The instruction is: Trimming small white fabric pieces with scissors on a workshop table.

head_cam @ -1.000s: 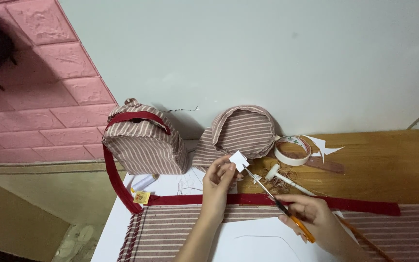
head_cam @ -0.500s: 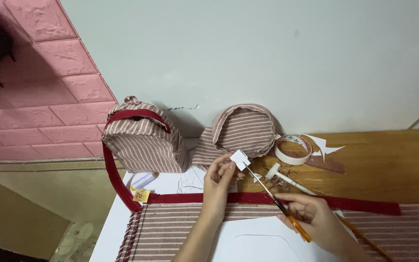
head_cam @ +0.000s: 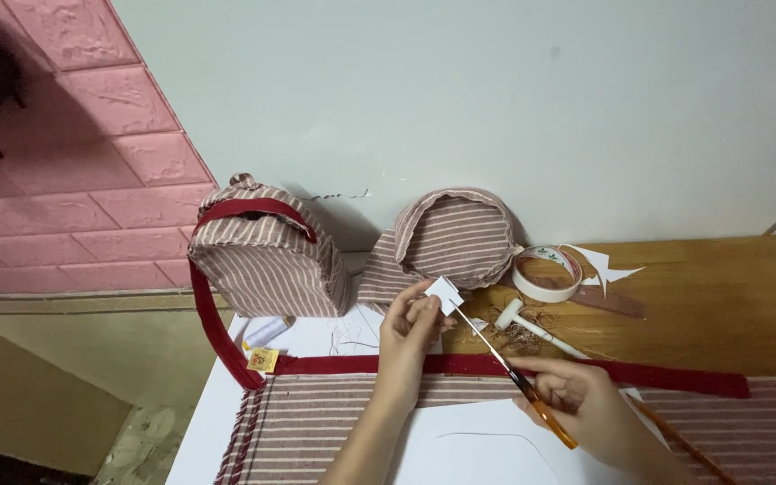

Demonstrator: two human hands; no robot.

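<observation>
My left hand [head_cam: 410, 328] pinches a small white piece of paper [head_cam: 444, 293] above the table. My right hand [head_cam: 586, 409] grips orange-handled scissors [head_cam: 505, 364], whose blades reach up to the paper's lower edge. Both hands hover over a dark red strap [head_cam: 675, 375] lying across striped brown-and-white fabric [head_cam: 316, 422], with a white paper pattern [head_cam: 487, 445] on top of the fabric.
A striped fabric bag [head_cam: 267, 251] with a red handle stands at the back left, a rounded striped panel [head_cam: 455, 235] beside it. A roll of white tape [head_cam: 547, 272], paper scraps [head_cam: 608, 265], a small white tool [head_cam: 532, 325] and a thread spool [head_cam: 267, 330] lie on the wooden table [head_cam: 720, 296].
Almost nothing has moved; the hands hold the paper and scissors in nearly the same place, the paper a touch lower.
</observation>
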